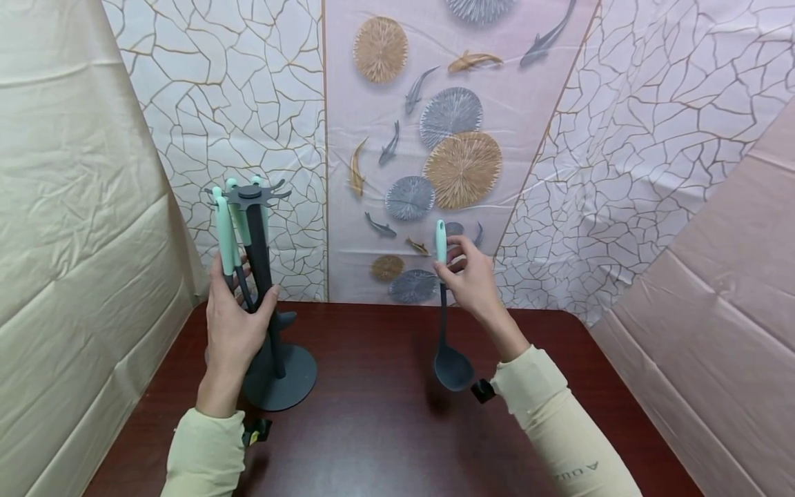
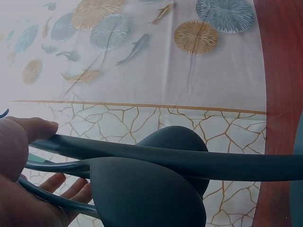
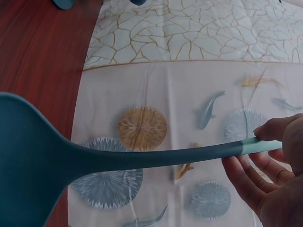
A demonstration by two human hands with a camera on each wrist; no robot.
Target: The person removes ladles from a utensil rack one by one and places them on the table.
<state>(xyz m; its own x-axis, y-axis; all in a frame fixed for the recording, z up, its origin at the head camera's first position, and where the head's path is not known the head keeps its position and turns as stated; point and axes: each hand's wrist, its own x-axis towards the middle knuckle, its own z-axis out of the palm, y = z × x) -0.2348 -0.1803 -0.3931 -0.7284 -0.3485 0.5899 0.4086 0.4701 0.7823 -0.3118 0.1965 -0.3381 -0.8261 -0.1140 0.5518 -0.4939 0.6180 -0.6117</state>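
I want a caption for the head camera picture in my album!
Left hand grips the utensil stand; right hand holds up a ladle by its mint handle.

Setting: curtained-off workspace, type of room unclear
Cloth hangings (image 1: 397,124): behind and at both sides
Table (image 1: 366,428): reddish-brown, between them

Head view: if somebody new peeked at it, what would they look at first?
Probably the ladle, right of centre, held bowl-down over the table by the right grip. Next might be the dark rack at the left, with mint-handled utensils on it and the left grip holding it. Behind, gold and grey discs stand out on the backdrop.
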